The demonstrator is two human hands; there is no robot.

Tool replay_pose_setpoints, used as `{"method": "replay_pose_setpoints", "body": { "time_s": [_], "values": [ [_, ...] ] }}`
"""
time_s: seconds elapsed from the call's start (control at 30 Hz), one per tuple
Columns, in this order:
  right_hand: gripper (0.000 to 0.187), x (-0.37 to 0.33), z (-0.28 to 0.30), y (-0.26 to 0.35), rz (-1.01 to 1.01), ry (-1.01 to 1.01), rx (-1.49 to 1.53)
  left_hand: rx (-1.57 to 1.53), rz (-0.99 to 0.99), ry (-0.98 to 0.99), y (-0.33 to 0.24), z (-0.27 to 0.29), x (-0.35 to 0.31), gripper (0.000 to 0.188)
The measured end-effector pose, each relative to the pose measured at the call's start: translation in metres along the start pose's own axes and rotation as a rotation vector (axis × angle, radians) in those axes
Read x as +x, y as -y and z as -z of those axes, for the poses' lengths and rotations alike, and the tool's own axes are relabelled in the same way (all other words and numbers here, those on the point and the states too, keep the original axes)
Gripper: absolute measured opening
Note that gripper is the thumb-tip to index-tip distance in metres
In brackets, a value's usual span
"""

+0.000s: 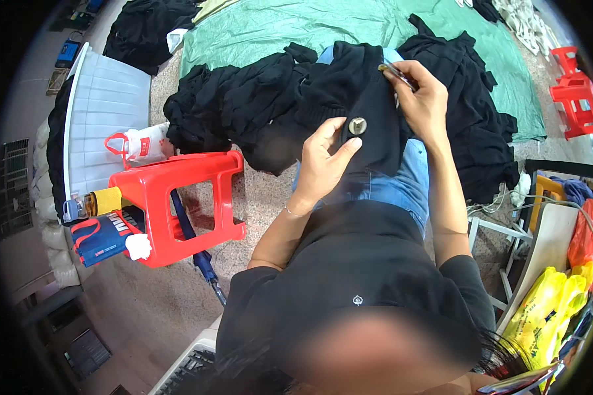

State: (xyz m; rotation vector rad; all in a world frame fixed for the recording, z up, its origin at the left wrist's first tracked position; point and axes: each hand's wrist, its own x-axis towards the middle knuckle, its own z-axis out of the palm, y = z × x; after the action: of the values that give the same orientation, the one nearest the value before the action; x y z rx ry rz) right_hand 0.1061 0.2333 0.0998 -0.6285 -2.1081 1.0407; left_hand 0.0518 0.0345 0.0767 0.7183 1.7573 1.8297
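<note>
Black garment lies draped over the person's lap on blue jeans, at about 12 o'clock from the picture's centre. Its fabric is dark, matte and knit-like, with one round metallic button fixed on the front panel.

Left hand presses against the garment at the button's 7 o'clock side. Its fingers are curled, and the thumb lies on the cloth just below the button; the hand pinches the fabric there. Right hand sits at the button's 2 o'clock, fingers closed around a small slim tool with a yellowish end. The tool's exact kind cannot be told.

Packages, left to right: a white bag with red handles rests at 10 o'clock beside a white ribbed board. A bottle with a yellow label lies at 9 o'clock, touching a red plastic stool. A blue and red pouch lies just below the bottle. A pile of black clothing lies on the floor between the stool and the garment, partly on a green sheet. Yellow plastic bags sit at 4 o'clock, with an orange-red bag above them. Red stools stand at 2 o'clock.
</note>
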Motion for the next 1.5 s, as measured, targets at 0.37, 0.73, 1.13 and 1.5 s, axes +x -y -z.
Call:
{"method": "replay_pose_setpoints", "body": {
  "time_s": [0.37,0.73,1.13,1.5],
  "values": [
    [0.039,-0.056,0.008,0.01,0.282,0.214,0.283,-0.128,0.059,0.013,-0.011,0.001,0.003,0.021],
    [0.01,-0.072,-0.022,-0.003,0.106,0.116,0.432,-0.107,-0.115,-0.077,0.0,-0.01,0.001,0.019],
    [0.015,-0.078,-0.028,-0.006,-0.077,0.133,0.637,0.057,-0.079,-0.146,0.011,-0.011,0.003,0.022],
    [0.013,-0.089,-0.011,0.004,0.096,0.117,0.156,0.08,-0.098,-0.194,0.011,-0.012,0.001,0.02]
  ]
}}
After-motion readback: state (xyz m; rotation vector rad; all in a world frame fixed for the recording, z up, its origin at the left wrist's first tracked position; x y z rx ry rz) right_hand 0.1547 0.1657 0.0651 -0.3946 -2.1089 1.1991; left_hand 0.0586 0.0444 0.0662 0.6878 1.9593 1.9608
